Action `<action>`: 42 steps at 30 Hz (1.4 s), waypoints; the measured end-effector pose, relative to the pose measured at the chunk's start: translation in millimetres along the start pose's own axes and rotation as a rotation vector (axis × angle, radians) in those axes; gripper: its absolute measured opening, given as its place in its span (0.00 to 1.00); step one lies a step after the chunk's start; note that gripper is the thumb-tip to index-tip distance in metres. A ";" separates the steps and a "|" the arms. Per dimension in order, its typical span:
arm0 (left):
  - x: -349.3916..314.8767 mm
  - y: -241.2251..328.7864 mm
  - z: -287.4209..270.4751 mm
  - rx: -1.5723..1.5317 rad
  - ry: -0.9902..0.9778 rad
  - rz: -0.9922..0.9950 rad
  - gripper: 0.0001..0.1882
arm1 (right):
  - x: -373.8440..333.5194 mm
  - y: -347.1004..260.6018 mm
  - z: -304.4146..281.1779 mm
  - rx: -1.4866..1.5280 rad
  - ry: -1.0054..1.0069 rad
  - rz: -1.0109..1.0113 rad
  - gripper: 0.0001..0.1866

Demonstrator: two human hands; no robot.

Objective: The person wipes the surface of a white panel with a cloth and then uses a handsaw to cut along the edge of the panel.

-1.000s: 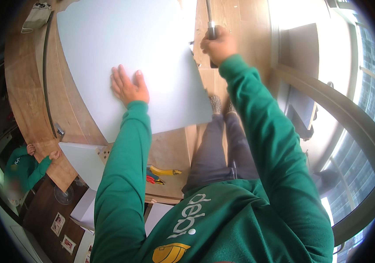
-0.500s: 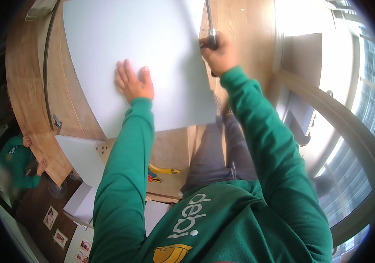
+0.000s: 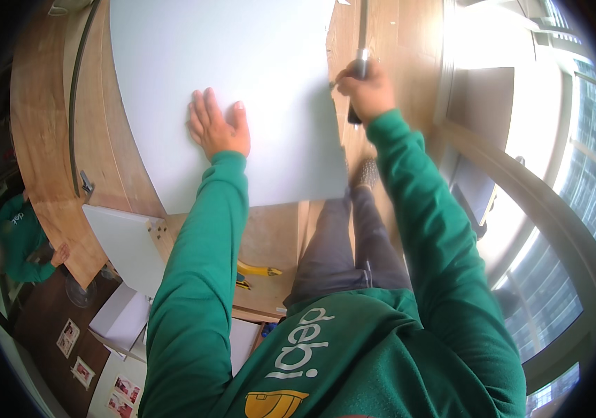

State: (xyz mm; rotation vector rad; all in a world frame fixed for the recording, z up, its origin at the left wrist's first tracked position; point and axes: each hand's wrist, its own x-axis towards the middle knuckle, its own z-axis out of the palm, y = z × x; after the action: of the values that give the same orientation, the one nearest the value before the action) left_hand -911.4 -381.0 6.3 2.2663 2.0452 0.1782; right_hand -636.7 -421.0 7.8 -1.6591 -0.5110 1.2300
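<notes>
A large white board [image 3: 242,167] lies in front of me, its right edge rough and chipped in places. My left hand [image 3: 220,132] rests flat on it, fingers stretched out and thumb apart. Just beyond that right edge, my right hand [image 3: 369,90] is closed round the black handle [image 3: 357,113] of a tool with a silver collar and a long, narrow metal shaft [image 3: 362,24]. The shaft points away from me and runs out of the top of the picture. I cannot make out the tool's exact kind.
Wooden boards [image 3: 40,139] and a long dark bar [image 3: 76,104] lie to the left. Yellow-handled tools [image 3: 259,269] sit below the white board. A co-worker in green [image 3: 26,240] is at the far left, a hand on the wood. A curved rail [image 3: 521,174] and windows stand right.
My right hand has moved right with the tool, away from the board's edge, which now shows more fully. My left hand stays flat on the board. The co-worker has shifted left.
</notes>
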 end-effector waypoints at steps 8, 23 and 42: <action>0.2 1.1 -0.5 0.005 0.010 -0.001 0.36 | -11.1 -6.5 4.1 -0.254 -0.061 -0.018 0.11; 0.1 -1.5 -1.4 0.013 0.012 -0.003 0.37 | -12.1 -17.9 -12.4 0.009 -0.093 0.057 0.08; 1.7 0.5 -1.2 0.025 -0.003 -0.009 0.36 | -15.8 -15.3 -25.3 -0.416 0.062 -0.208 0.16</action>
State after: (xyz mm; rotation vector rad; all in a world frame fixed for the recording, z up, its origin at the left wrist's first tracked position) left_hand -910.9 -379.4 7.6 2.2705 2.0672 0.1495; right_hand -617.3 -438.0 29.3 -1.9239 -0.9247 0.9588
